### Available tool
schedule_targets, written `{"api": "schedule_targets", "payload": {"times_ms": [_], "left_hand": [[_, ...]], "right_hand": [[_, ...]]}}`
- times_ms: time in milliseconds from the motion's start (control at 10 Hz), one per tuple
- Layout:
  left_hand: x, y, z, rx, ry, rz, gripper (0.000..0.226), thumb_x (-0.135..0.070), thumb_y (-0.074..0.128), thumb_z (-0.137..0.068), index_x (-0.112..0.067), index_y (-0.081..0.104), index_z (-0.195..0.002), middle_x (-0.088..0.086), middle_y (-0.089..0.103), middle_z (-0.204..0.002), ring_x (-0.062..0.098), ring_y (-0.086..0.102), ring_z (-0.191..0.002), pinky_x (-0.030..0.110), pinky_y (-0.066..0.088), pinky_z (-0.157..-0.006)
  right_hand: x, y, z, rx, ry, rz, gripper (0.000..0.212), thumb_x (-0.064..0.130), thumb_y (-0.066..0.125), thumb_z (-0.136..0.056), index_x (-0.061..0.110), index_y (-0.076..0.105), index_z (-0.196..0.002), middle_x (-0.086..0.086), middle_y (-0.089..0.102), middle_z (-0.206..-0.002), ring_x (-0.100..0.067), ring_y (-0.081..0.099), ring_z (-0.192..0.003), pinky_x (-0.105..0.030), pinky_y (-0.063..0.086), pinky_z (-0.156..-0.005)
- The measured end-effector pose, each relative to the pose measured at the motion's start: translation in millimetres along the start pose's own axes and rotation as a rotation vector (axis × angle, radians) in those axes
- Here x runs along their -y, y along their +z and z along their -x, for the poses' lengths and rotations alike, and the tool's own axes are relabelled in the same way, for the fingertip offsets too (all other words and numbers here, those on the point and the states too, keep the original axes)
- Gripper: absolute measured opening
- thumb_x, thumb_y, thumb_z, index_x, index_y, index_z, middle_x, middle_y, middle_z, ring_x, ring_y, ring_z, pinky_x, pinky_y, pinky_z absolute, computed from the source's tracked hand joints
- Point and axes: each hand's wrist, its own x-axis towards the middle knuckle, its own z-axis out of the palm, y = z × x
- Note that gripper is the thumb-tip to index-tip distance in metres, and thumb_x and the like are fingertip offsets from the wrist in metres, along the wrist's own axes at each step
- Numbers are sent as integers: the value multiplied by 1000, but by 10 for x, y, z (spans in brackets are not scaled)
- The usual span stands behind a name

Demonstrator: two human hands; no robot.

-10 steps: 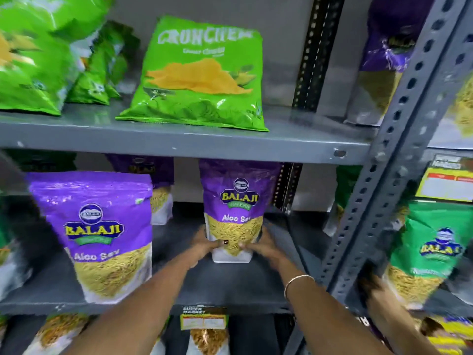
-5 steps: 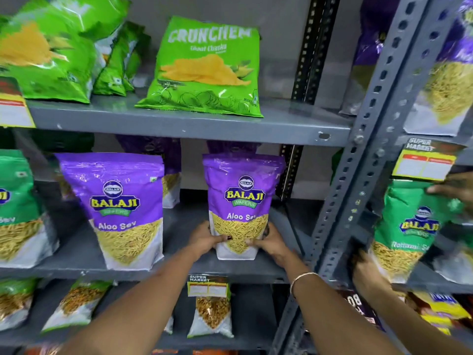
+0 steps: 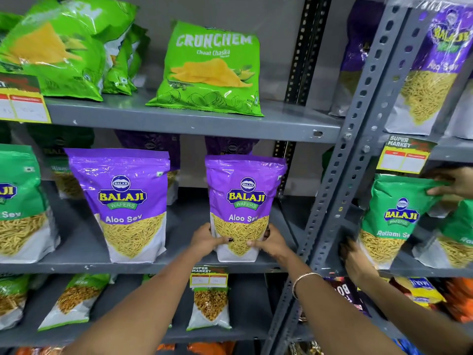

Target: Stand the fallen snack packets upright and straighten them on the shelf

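A purple Balaji Aloo Sev packet (image 3: 244, 198) stands upright near the front edge of the middle grey shelf (image 3: 84, 248). My left hand (image 3: 207, 240) grips its lower left side and my right hand (image 3: 268, 243) grips its lower right side, thumbs across the front. A second purple Aloo Sev packet (image 3: 125, 201) stands upright to its left, untouched. More purple packets (image 3: 151, 144) stand in shadow behind both.
Green Crunchem chip bags (image 3: 212, 70) lean on the upper shelf. A slanted grey perforated upright (image 3: 350, 160) bounds the bay on the right. Beyond it another person's hands (image 3: 355, 257) hold a green Ratlami Sev packet (image 3: 394, 216). Green sev packets (image 3: 18, 201) stand far left. Packets fill the lower shelf.
The purple packet in my two hands has come forward from the back of the shelf to its front edge and stands straight. The other person's hand now holds the green packet's top.
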Motion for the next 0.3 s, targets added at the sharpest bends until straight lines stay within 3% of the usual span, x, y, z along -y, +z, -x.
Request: {"api": "schedule_targets", "payload": {"times_ms": [100, 200, 300], "left_hand": [[39, 15, -35, 10, -10, -16, 40, -23, 79, -69, -14, 51, -96, 13, 65, -120, 22, 60, -97, 29, 46, -80], [21, 5, -30, 46, -17, -61, 55, -32, 78, -68, -12, 48, -109, 13, 58, -131, 28, 55, -118, 37, 46, -97], [20, -23, 45, -73, 29, -234, 83, -46, 74, -67, -10, 36, -132, 13, 42, -143, 31, 41, -132, 47, 37, -108]], "right_hand": [[11, -2, 38, 3, -12, 8, 69, -4, 77, -65, -1, 43, -124, -13, 59, -119, -18, 53, -102, -21, 48, -78], [71, -10, 51, 41, -1, 21, 74, -2, 77, -66, -1, 37, -129, -15, 56, -127, -17, 52, -104, -21, 47, -82], [150, 31, 117, -70, -57, 50, 89, 12, 82, -64, 4, 29, -135, -10, 51, -133, -19, 50, -115, -32, 44, -98]]}}
